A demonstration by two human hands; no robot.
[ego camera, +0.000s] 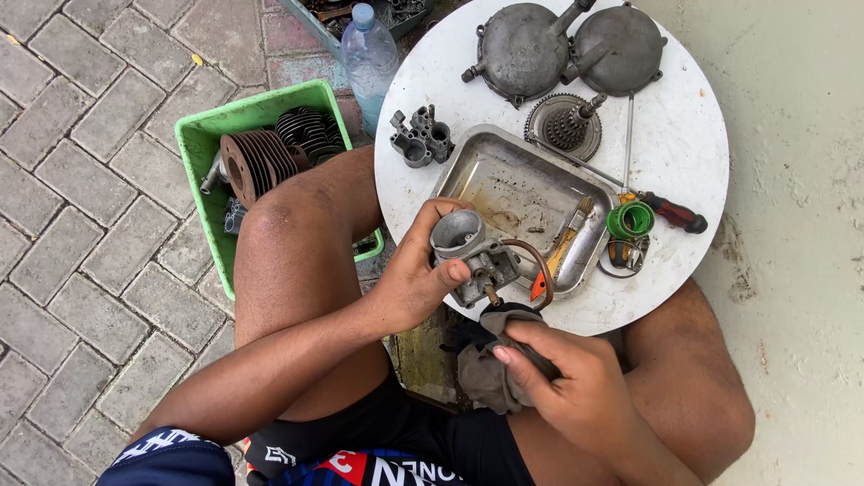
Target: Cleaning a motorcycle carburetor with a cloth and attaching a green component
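Nearest, the right hand [567,382] has its fingers clenched on a crumpled grey cloth rag [486,373], pressing it up under a grey cast-metal carburettor [472,256]. Just beyond, the left hand [418,270] grips that carburettor above the near edge of the round white counter [693,135]. Farther off lies a dented rectangular steel tray [513,184], with a red-handled screwdriver [670,213] to its right.

Grey rag [486,373] hides right hand's [576,396] palm & whatever it grips. Bottle [369,54] cap cut off at top edge; green crate [202,144] beside it partly behind knee.
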